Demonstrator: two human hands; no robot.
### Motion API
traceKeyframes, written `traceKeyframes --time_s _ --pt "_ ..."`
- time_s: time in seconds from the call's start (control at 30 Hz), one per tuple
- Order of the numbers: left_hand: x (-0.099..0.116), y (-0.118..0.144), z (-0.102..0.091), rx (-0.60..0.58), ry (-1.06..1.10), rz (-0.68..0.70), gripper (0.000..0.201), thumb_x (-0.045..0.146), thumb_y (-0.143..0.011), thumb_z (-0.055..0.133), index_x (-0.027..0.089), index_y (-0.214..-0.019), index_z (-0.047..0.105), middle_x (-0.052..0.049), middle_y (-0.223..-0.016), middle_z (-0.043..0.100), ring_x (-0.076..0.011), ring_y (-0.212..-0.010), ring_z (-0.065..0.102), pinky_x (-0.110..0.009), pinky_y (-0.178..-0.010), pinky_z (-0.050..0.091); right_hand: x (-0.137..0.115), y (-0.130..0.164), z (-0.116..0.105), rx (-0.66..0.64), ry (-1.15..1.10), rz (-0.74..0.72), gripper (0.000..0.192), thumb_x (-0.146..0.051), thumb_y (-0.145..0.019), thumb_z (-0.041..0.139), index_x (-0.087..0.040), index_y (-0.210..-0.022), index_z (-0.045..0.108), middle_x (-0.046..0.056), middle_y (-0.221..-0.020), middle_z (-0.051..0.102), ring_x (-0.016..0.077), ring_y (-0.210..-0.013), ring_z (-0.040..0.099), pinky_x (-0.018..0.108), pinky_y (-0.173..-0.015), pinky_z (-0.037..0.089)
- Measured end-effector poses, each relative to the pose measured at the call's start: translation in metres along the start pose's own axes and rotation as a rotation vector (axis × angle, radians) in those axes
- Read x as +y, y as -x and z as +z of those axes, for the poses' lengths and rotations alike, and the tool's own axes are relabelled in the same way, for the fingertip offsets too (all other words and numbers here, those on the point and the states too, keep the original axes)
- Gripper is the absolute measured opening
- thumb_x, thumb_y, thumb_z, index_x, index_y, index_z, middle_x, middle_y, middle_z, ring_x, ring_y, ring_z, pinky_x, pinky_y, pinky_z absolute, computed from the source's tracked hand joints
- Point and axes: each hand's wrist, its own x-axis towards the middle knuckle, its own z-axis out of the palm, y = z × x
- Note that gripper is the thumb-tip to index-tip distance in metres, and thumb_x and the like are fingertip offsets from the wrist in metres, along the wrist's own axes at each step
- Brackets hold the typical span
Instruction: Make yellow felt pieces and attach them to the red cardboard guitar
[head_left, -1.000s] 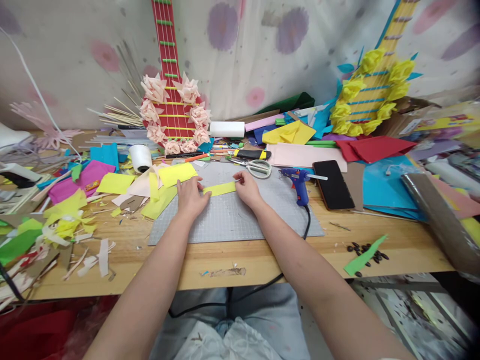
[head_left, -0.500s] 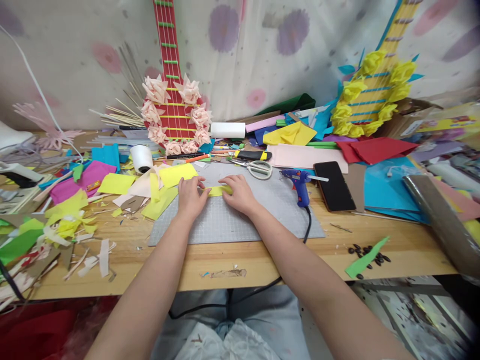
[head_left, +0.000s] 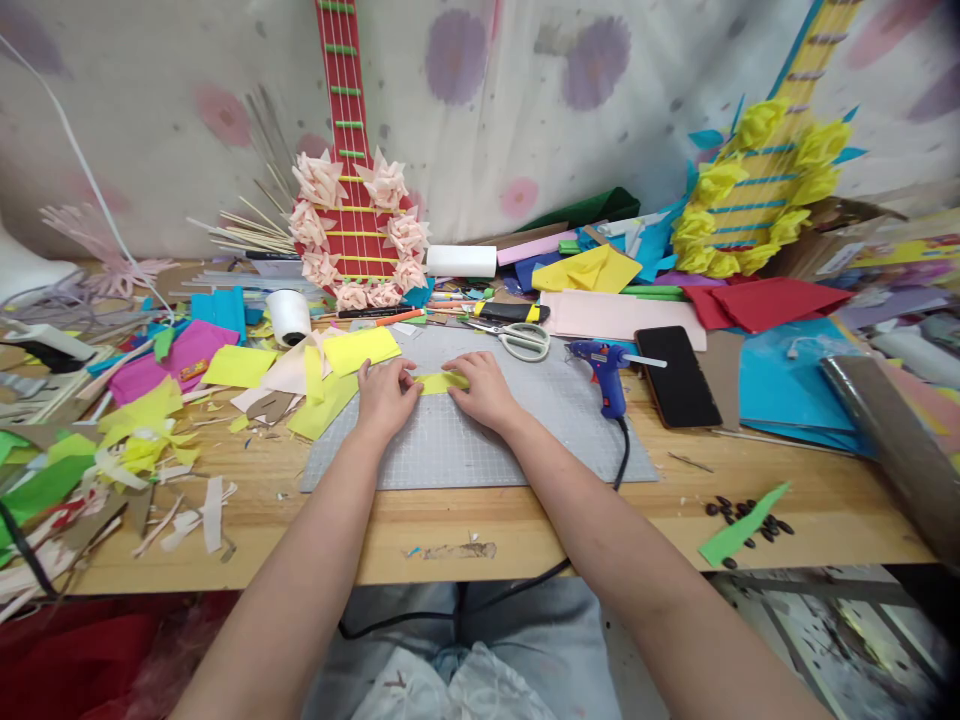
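A small piece of yellow paper [head_left: 435, 383] lies over the grey cutting mat [head_left: 450, 450]. My left hand [head_left: 385, 397] grips its left end, thumb and fingers closed together. At the other end, my right hand [head_left: 480, 390] pinches the paper the same way. Part of the paper is hidden under the fingers. Behind my right hand, white-handled scissors [head_left: 525, 342] rest on the mat. A blue glue gun [head_left: 606, 375] lies on its side at the mat's right. To the left are larger yellow paper pieces [head_left: 361, 350].
A red paper guitar [head_left: 360, 240] with pink flowers and a yellow guitar [head_left: 757, 220] lean at the back. A black phone [head_left: 676, 377] lies right of the glue gun. Paper scraps [head_left: 150, 430] cover the left side. A white thread spool [head_left: 289, 318] stands behind them.
Both hands still hold the yellow paper at its ends, with only slight finger movement. The whole view has shifted a little, so things sit slightly further right.
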Motion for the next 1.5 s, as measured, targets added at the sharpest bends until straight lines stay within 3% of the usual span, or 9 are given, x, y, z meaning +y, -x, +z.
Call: traceKeyframes --time_s 0.17,0.3,0.6,0.77,0.93,1.13,1.33,1.4,1.5 --pt "0.009 0.000 -0.001 0.185 0.023 0.088 0.020 0.028 -0.075 0.053 0.023 -0.093 0.049 0.001 -0.082 0.063 -0.0177 -0.093 0.055 -0.041 -0.105 0.021 -0.010 -0.002 -0.006 0.108 0.005 -0.008 0.041 -0.022 -0.074 0.054 -0.020 -0.116 0.053 0.008 -0.118 0.051 0.0217 -0.107 0.042 0.036 -0.092 0.034" --pt "0.013 0.000 -0.001 0.278 0.025 0.068 0.022 0.030 -0.077 0.051 0.021 -0.097 0.047 -0.001 -0.085 0.063 -0.0188 -0.097 0.053 -0.038 -0.097 0.030 -0.015 -0.002 -0.003 -0.008 0.005 -0.048 0.040 -0.021 -0.078 0.049 -0.021 -0.117 0.050 0.007 -0.116 0.052 0.0186 -0.104 0.048 0.032 -0.088 0.038" --pt "0.004 0.001 0.004 0.060 -0.032 -0.033 0.032 0.033 -0.072 0.057 0.023 -0.101 0.051 -0.001 -0.087 0.065 -0.0213 -0.091 0.055 -0.038 -0.086 0.032 -0.013 0.002 0.002 -0.099 0.007 0.055 0.036 -0.028 -0.078 0.053 -0.022 -0.114 0.051 0.005 -0.107 0.051 0.0156 -0.092 0.054 0.028 -0.078 0.043" --pt "0.004 0.002 0.002 0.024 -0.018 -0.047 0.028 0.022 -0.072 0.054 0.022 -0.100 0.051 0.000 -0.082 0.066 -0.0204 -0.087 0.056 -0.038 -0.085 0.033 -0.015 0.003 -0.001 -0.075 0.018 0.060 0.040 -0.028 -0.077 0.054 -0.022 -0.116 0.049 0.006 -0.113 0.049 0.0168 -0.096 0.053 0.029 -0.079 0.044" --pt "0.008 0.004 -0.001 0.056 0.050 0.043 0.025 0.023 -0.074 0.053 0.023 -0.098 0.050 -0.001 -0.089 0.065 -0.0189 -0.087 0.056 -0.037 -0.089 0.033 -0.018 0.003 0.000 -0.043 0.023 0.023 0.041 -0.025 -0.079 0.051 -0.024 -0.120 0.047 0.006 -0.122 0.048 0.0176 -0.102 0.051 0.029 -0.078 0.044" --pt "0.019 0.012 -0.006 0.089 0.138 0.197 0.023 0.025 -0.074 0.052 0.022 -0.096 0.049 -0.002 -0.087 0.061 -0.0185 -0.094 0.054 -0.035 -0.090 0.037 -0.020 0.001 -0.002 0.028 -0.012 -0.011 0.018 -0.016 -0.078 0.045 -0.021 -0.090 0.058 0.004 -0.105 0.056 0.0161 -0.097 0.052 0.028 -0.079 0.042" --pt "0.012 -0.001 0.004 0.344 0.276 -0.018 0.023 0.029 -0.082 0.039 0.019 -0.103 0.042 -0.009 -0.103 0.051 -0.0158 -0.095 0.051 -0.031 -0.087 0.042 -0.012 -0.005 -0.006 0.191 -0.105 -0.058 0.023 -0.010 -0.075 0.042 -0.020 -0.087 0.059 0.006 -0.111 0.053 0.0162 -0.108 0.046 0.032 -0.091 0.037" --pt "0.009 -0.008 0.010 0.354 0.292 -0.071 0.024 0.028 -0.082 0.039 0.018 -0.104 0.041 -0.010 -0.104 0.049 -0.0158 -0.094 0.051 -0.031 -0.085 0.043 -0.006 -0.008 -0.003 0.192 -0.102 -0.065 0.023 -0.010 -0.073 0.043 -0.020 -0.085 0.060 0.006 -0.112 0.053 0.0178 -0.110 0.044 0.035 -0.095 0.034" --pt "0.009 -0.012 0.014 0.306 0.229 -0.032 0.028 0.025 -0.080 0.042 0.017 -0.106 0.042 -0.010 -0.104 0.047 -0.0178 -0.098 0.049 -0.033 -0.088 0.042 0.003 -0.009 0.002 0.160 -0.051 -0.069 0.020 -0.012 -0.069 0.051 -0.021 -0.081 0.064 0.004 -0.115 0.053 0.0232 -0.119 0.034 0.042 -0.100 0.028"
